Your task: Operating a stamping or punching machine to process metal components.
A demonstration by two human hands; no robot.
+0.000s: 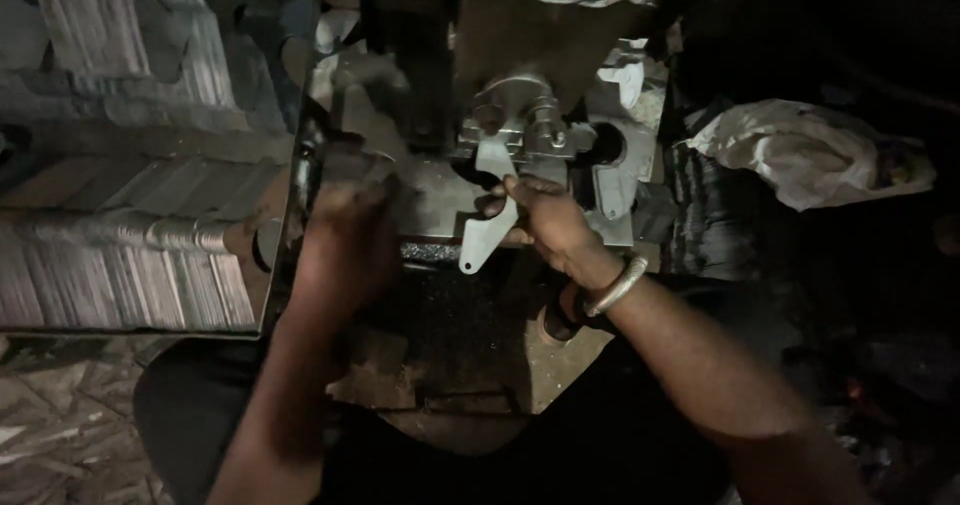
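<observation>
The right hand [545, 220] pinches a flat, pale grey stamped metal blank [487, 220] lying on the dark press bed [440, 205] under its fingertips, while the blurred left hand [345, 240] grips something I cannot make out.

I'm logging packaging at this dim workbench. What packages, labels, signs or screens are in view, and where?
Crumpled bag: right of the press machine, on a dark surface; whitish, wrinkled, lumpy, with a small coloured patch at its right end.
No labels, signs or screens can be made out elsewhere; the scene is too dark to rule out small ones.
</observation>
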